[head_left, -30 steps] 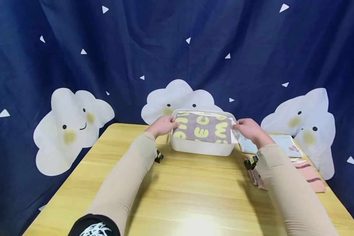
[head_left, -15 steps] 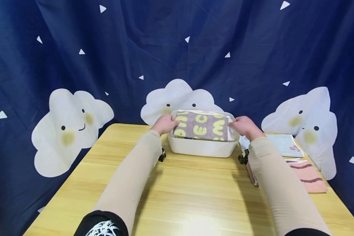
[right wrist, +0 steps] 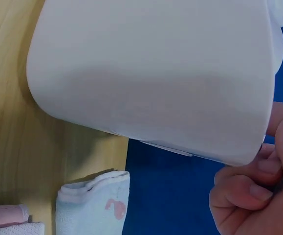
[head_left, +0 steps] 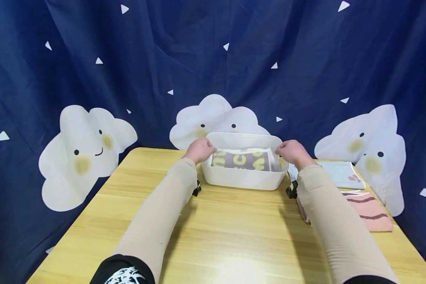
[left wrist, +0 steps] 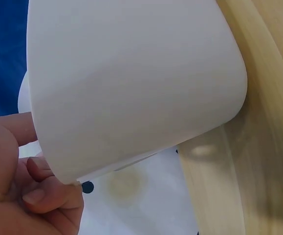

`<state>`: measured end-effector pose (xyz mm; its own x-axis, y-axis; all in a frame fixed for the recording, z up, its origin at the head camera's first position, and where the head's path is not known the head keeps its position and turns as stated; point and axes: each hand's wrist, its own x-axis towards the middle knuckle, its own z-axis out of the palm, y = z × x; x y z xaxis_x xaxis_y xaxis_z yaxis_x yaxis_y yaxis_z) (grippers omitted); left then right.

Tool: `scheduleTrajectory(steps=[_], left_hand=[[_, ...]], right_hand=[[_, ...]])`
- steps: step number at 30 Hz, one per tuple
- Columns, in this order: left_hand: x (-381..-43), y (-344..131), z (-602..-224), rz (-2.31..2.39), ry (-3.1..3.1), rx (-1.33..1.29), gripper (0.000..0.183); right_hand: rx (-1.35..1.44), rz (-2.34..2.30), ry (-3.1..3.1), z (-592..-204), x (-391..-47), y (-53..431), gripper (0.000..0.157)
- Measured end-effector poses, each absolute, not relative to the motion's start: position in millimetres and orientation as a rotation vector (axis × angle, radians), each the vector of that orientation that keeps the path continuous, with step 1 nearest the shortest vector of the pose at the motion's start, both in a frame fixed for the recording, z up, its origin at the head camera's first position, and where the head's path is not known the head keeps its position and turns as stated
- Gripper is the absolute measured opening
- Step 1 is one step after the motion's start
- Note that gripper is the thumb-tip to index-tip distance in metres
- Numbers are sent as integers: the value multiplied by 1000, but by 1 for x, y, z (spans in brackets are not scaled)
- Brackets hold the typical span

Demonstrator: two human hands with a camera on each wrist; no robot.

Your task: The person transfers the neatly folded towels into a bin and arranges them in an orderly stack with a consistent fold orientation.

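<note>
A purple-grey towel [head_left: 240, 161] with yellow letters and white edging lies folded inside a white plastic bin [head_left: 245, 179] at the table's far side. My left hand [head_left: 200, 150] is at the bin's left end, fingertips just over the rim. At the right end my right hand [head_left: 294, 152] is placed likewise, apart from the lowered towel. In the left wrist view, one left finger [left wrist: 19, 126] reaches behind the bin's wall while others bend loosely outside. The right wrist view shows the right fingers [right wrist: 239, 193] similarly bent by the rim. The bin's wall hides some fingertips in both wrist views.
Right of the bin lies a folded light-blue towel [head_left: 342, 175] with a pink motif. In front of it is a pink towel [head_left: 370, 213] with dark stripes, partly behind my right forearm. The wooden table [head_left: 234, 228] meets a navy curtain [head_left: 213, 59] behind the bin.
The purple-grey towel, held tilted up near the rim by both hands, has dropped lower into the bin and left the fingers. Since half a second ago the hands have hardly moved.
</note>
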<state>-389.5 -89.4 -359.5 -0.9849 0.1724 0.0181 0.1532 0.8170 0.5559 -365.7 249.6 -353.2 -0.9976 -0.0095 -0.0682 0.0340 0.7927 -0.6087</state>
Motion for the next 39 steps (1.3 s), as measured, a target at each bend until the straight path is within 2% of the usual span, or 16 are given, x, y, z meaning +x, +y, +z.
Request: scheduleTrajectory(steps=[8, 21, 24, 31, 39], left_hand=[[-392, -90, -362, 935, 2967, 282, 27], [-396, -120, -375, 1213, 2872, 195, 27], [-396, -126, -379, 1374, 2752, 134, 28], [-405, -131, -390, 1717, 2302, -11, 46], [-411, -130, -394, 1943, 1960, -90, 39]], right_hand=[[43, -953, 2902, -352, -363, 249, 36], [-32, -1016, 2915, -351, -358, 249, 39], [-52, -1036, 2900, -347, -355, 250, 41], [-72, -1106, 2842, -338, -344, 261, 44], [-182, -991, 2894, -335, -322, 289, 47]])
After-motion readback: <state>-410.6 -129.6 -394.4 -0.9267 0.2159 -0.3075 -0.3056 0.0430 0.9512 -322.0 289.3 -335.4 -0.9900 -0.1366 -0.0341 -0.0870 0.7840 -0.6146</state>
